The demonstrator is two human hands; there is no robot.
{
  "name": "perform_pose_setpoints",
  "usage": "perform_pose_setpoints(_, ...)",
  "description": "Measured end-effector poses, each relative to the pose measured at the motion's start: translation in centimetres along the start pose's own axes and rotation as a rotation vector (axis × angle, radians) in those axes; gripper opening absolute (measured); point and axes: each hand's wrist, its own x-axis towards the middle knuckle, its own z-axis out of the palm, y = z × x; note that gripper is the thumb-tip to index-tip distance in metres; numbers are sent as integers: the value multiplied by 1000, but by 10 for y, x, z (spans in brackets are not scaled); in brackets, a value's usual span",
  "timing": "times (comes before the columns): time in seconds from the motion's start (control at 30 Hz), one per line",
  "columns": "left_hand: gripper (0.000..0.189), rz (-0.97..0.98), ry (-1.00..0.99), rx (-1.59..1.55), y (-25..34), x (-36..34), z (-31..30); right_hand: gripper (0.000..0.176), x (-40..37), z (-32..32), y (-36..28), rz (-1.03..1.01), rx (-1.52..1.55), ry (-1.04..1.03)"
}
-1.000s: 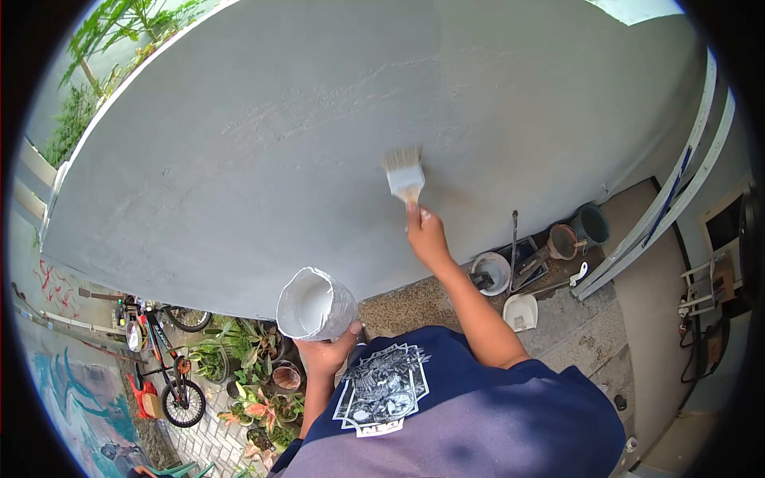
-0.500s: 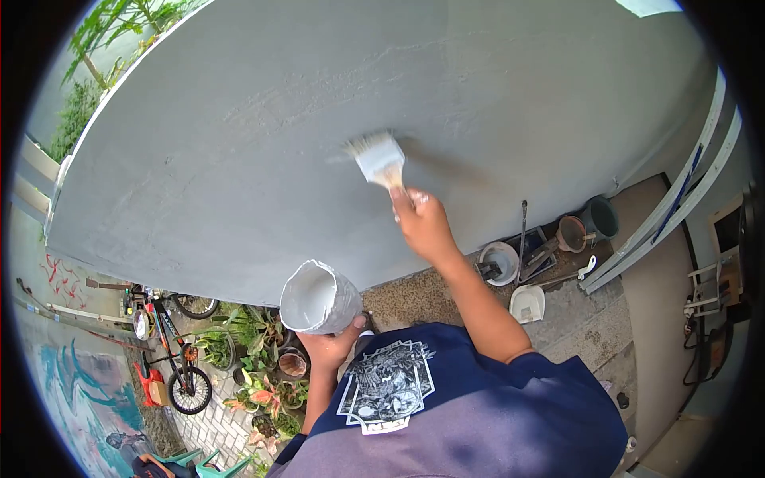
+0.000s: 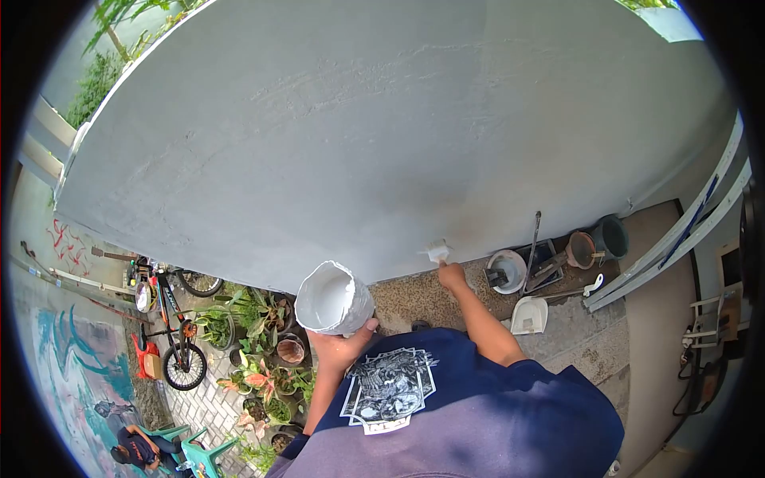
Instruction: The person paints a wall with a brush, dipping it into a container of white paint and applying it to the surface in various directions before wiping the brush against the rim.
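In my right hand [image 3: 452, 276] is a paintbrush [image 3: 437, 251] with a pale, paint-covered head, held low against the bottom part of the grey wall [image 3: 374, 151]. My fingers are closed round its handle, which they mostly hide. Close to my chest, my left hand [image 3: 341, 348] grips a paint pot [image 3: 356, 307] with a ragged rim and a white-coated inside. The pot is tilted so that its opening shows, and my thumb presses on its side.
At right stand a white bucket [image 3: 519, 271], a dark bucket [image 3: 610, 237], a dustpan [image 3: 529, 315] and a pale metal ladder [image 3: 677, 231]. Potted plants [image 3: 255, 319] and a bicycle [image 3: 185, 350] are at left. A person [image 3: 137, 448] sits at lower left near a green stool [image 3: 209, 456].
My right hand has brought the paintbrush down and right, from mid-wall to the wall's lower part. The pot stays in my left hand. The view has shifted slightly, showing more of the seated person.
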Motion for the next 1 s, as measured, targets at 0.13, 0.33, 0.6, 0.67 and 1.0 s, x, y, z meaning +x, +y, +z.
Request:
perform_pose_setpoints(0.13,75,40,127,-83,2,-2,6,47,-8,-47,-14,-194,369,77)
perform_pose_setpoints(0.33,78,29,54,-68,1,10,10,44,-138,-210,-180,-420,683,-55)
perform_pose_setpoints(0.6,75,61,-4,-55,9,18,18,23,-218,-245,-188,-682,598,13)
perform_pose_setpoints(0.67,73,31,13,-90,8,15,20,24,-208,-241,-190,-706,434,120)
perform_pose_setpoints(1.0,84,-14,-75,-47,-1,20,18,21,-189,-236,-175,-615,514,-68)
